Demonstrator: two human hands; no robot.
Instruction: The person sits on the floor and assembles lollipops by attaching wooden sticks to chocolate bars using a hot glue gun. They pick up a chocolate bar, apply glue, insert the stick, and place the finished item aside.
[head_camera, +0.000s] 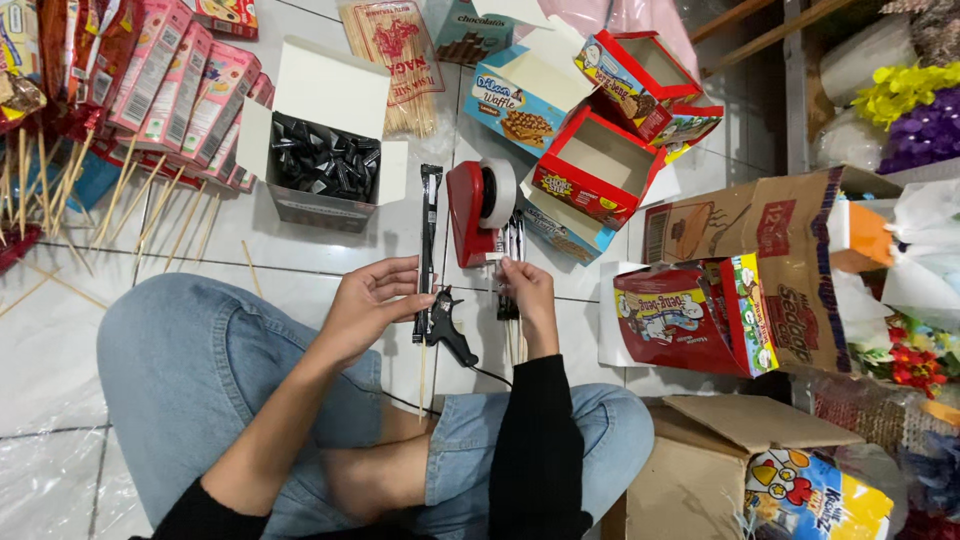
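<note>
While the person sits cross-legged on the white tiled floor (330, 262), the left hand (370, 305) has its fingers curled loosely, thumb and fingertips pinching a long black snack stick packet (429, 240) against a thin bamboo skewer (422, 375), the packet running toward twelve o'clock and the skewer tailing off to six. That packet looks feather-light, glossy and a bit slippery, and likely brittle inside, so a gentle pinch near its lower end, where wrapper meets skewer, seems the safest hold. The right hand (527, 300) is at three o'clock from the left, fingers bunched down on a small bundle of black packets (512, 270) by the red tape dispenser (475, 210); whether it grips tape I cannot tell. A black glue gun (447, 330) lies between the hands. At eleven o'clock an open white box of black wrapped pieces (325, 155); further round at ten, a row of pink-red slim cartons (170, 85) mounted on skewers. At twelve o'clock a clear pack of bamboo skewers (395, 60) with a red label. At one o'clock a blue waffle-picture box (515, 95) and open red-and-yellow boxes (595, 165). At three o'clock a brown cardboard carton (780, 250) with red printing and a red cartoon-printed box (675, 315); at five o'clock a plain cardboard box (740, 440) holding a yellow-blue bag (815, 495).
</note>
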